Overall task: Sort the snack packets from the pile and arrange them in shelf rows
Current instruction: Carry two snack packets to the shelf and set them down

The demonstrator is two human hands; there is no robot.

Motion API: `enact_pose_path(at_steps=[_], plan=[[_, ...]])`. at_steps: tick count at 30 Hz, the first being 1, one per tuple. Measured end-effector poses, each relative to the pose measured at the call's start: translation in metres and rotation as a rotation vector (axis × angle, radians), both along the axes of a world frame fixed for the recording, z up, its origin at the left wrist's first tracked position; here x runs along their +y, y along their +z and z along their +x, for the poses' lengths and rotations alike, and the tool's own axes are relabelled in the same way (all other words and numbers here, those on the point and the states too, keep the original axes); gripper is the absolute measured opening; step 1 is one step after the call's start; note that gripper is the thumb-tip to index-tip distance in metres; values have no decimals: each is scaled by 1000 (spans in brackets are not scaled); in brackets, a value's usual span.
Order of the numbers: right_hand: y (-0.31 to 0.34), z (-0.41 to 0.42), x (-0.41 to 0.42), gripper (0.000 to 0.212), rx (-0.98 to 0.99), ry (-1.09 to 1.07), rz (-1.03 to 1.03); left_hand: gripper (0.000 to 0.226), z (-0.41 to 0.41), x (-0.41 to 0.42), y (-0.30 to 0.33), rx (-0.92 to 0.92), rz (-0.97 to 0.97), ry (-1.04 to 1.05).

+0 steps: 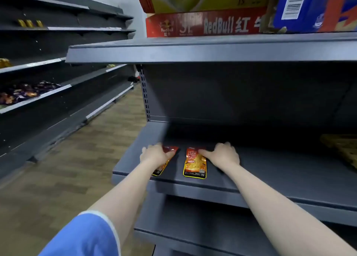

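Two orange-red snack packets lie flat near the front of a grey metal shelf (270, 170). My left hand (154, 155) rests on top of the left packet (170, 150), covering most of it. The right packet (195, 165) lies beside it with a small gap between them. My right hand (222, 155) sits at that packet's right side, thumb touching its upper edge, fingers loosely bent on the shelf. Whether either hand grips a packet is unclear.
A yellowish pile of packets (340, 149) sits at the shelf's far right. The shelf above (212, 49) carries a Red Bull carton (204, 25) and a blue box (313, 8). Across the wooden-floor aisle (77, 159), dark shelves hold purple snack packets (25, 91).
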State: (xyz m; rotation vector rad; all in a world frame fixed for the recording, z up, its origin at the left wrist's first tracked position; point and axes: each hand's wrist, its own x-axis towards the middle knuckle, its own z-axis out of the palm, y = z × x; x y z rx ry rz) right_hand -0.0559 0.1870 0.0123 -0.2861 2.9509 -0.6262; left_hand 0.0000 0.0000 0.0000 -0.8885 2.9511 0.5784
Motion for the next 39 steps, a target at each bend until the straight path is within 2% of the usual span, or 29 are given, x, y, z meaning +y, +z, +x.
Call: enact_pose_path(at_steps=[4,5,9,14,18,21,23,25,26,27,30,39], plan=[[1,-2,-11,95,-95,-2,34,72,-5,1,0,-45,-72,49],[2,-3,-14,93,-120,10,35,73,-6,0,0,-41,-46,63],[9,-5,-23,63,-222,43,37,77,-12,-9,3,-48,96,117],[10,-10,-37,64,-280,45,-19,72,-14,-13,0,41,216,99],[1,-14,-46,64,-283,60,-141,71,-9,-21,0,107,280,103],[-4,-16,-57,51,-301,64,-292,70,1,-31,4,208,397,135],[-6,-19,-67,42,-290,68,-407,61,7,-41,5,313,499,188],[-3,-19,-84,41,-272,96,-482,34,19,-57,11,400,565,232],[0,-18,-93,39,-258,123,-503,27,26,-64,15,423,558,259],[4,-16,-104,36,-246,155,-524,29,34,-74,19,442,548,279],[12,-6,-143,27,-229,249,-582,55,60,-107,28,492,501,343],[10,35,-297,26,-259,418,-543,61,135,-230,27,526,338,517]])
